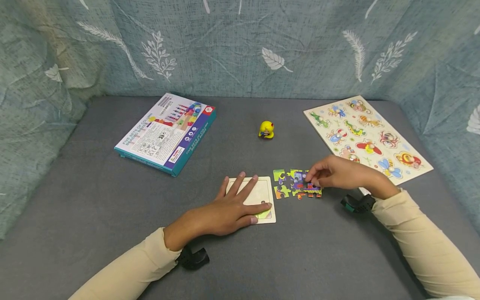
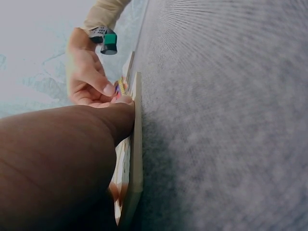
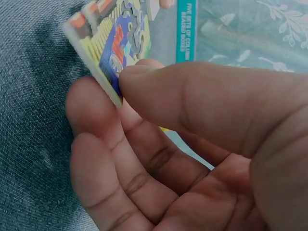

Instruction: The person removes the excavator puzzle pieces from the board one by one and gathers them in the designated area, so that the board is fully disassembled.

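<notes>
My left hand (image 1: pixel 232 206) lies with its fingers spread on a small wooden puzzle tray (image 1: pixel 267 183), and one printed piece shows in the tray's lower right corner. To the right of the tray are several colourful jigsaw pieces (image 1: pixel 283 191), some of them joined. At their right end my right hand (image 1: pixel 339 175) pinches a puzzle piece (image 3: pixel 113 65) between thumb and fingers. The right wrist view shows the thumb on its printed face, next to other linked pieces. In the left wrist view, the left thumb rests on the edge of the tray (image 2: pixel 137 144).
A boxed bead set (image 1: pixel 165 133) lies at the back left. A small yellow figurine (image 1: pixel 266 130) stands at the back middle. On the right, a wooden insect peg board (image 1: pixel 369 139) reaches close behind my right hand. Leaf-patterned cloth (image 1: pixel 225 50) hangs behind the grey table.
</notes>
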A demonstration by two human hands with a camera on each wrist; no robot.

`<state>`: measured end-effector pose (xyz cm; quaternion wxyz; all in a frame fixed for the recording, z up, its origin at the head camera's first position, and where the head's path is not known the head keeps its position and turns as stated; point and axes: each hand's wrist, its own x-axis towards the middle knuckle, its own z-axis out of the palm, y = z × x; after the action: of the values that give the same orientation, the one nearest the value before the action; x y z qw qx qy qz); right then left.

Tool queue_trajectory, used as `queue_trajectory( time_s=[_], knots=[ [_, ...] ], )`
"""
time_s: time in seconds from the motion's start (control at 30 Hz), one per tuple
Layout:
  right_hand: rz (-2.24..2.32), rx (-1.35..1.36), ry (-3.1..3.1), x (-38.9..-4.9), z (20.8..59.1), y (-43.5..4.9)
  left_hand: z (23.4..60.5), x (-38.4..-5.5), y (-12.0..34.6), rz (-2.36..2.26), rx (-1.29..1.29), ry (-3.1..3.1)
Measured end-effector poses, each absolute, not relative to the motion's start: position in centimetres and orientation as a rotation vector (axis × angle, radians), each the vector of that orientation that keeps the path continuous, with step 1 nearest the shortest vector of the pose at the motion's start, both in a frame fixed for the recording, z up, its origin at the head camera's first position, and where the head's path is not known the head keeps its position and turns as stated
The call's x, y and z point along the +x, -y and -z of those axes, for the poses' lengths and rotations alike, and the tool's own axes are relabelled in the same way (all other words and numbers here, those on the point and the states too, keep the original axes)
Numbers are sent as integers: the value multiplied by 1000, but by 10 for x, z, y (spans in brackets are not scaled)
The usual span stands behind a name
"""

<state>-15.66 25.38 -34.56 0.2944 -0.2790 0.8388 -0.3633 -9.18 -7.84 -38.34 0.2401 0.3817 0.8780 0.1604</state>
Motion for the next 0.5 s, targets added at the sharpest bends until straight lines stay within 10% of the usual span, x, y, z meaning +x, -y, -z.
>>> queue_trajectory(
  time_s=[0.5],
  knots=[
    [936,-754,-2252,-158,340,-255,384,-92,80,-459,1067,-2393]
  ],
)
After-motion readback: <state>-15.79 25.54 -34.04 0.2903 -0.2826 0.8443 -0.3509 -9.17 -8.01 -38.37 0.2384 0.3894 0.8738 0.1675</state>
